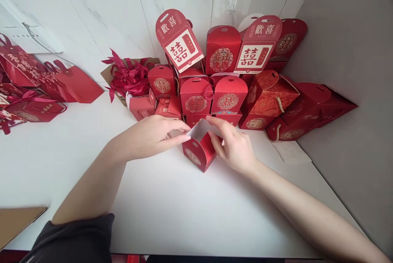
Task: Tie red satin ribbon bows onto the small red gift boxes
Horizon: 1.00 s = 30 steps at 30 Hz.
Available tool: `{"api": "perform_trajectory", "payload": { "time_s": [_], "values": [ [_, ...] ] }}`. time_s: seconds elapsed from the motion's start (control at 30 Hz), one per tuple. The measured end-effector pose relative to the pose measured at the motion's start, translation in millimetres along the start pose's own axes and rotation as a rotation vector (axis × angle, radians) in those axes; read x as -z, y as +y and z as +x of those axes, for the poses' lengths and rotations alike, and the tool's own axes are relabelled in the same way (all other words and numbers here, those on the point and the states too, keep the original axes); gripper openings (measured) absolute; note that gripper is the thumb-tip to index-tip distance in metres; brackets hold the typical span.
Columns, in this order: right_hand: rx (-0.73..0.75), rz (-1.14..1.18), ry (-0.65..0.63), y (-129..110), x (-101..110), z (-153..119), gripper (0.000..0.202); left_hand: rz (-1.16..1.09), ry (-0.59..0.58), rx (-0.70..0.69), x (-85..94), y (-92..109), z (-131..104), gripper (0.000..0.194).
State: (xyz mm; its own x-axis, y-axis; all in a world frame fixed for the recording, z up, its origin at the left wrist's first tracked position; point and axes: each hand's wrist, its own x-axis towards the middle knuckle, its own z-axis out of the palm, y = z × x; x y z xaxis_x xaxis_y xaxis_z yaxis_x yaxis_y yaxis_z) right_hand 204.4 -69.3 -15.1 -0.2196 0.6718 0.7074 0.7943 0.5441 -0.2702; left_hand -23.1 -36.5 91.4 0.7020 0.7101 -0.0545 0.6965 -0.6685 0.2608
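Left grip [155, 132] and right grip [236, 146] against one open red box [195, 153]

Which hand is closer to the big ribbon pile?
Left. The left hand is below and right of the ribbon pile in the picture; the right hand is farther right.

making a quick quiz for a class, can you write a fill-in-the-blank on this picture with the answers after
1. The small red box between the left hand and the right hand is ____ at the top.
2. The table under the hands is ____ in colour.
3. The heap of ribbons lies on the picture's ____ side of the orange-red box.
4. The sleeve is ____, not pale.

Missing words: open; white; left; dark
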Motion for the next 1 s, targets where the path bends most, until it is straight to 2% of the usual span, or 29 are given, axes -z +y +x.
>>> {"api": "perform_trajectory", "payload": {
  "time_s": [0.13, 0.23, 0.3, 0.4, 0.47, 0.53, 0.63, 0.73, 0.83, 0.93, 1.0],
  "values": [
    [0.163, -0.071, 0.091, 4, -1, 0, 0.008, -0.015, -0.063, -0.005, -1.0, -2, -2, 0.046],
    [0.257, -0.053, -0.018, 6, -6, -2, 0.021, -0.007, -0.151, -0.058, -6.8, -7, 1, 0.052],
    [0.268, 0.081, -0.108, 6, -11, -3, 0.026, -0.011, -0.196, -0.1, -11.8, -10, 5, 0.047],
    [0.165, 0.322, -0.091, 10, -16, -6, 0.019, -0.048, -0.214, -0.138, -17.8, -12, 12, 0.037],
    [0.042, 0.414, -0.058, 13, -18, -7, 0.017, -0.084, -0.182, -0.128, -21.0, -12, 16, 0.031],
    [-0.041, 0.474, -0.088, 17, -20, -9, 0.019, -0.108, -0.137, -0.084, -24.6, -12, 19, 0.028],
    [0.0, 0.582, -0.155, 19, -24, -12, 0.036, -0.167, -0.089, 0.015, -31.5, -11, 24, 0.023],
    [0.009, 0.545, -0.145, 16, -28, -13, 0.048, -0.226, -0.056, 0.072, -34.0, -8, 26, 0.025],
    [-0.002, 0.463, -0.163, 13, -31, -12, 0.038, -0.157, -0.016, 0.101, -22.3, -9, 21, 0.03],
    [0.037, 0.424, -0.222, 14, -31, -11, 0.033, -0.147, 0.062, 0.212, 3.9, -27, 7, 0.03],
    [0.041, 0.413, -0.238, 16, -31, -10, 0.032, -0.121, 0.244, 0.358, 22.5, -52, -3, 0.033]
  ]
}}
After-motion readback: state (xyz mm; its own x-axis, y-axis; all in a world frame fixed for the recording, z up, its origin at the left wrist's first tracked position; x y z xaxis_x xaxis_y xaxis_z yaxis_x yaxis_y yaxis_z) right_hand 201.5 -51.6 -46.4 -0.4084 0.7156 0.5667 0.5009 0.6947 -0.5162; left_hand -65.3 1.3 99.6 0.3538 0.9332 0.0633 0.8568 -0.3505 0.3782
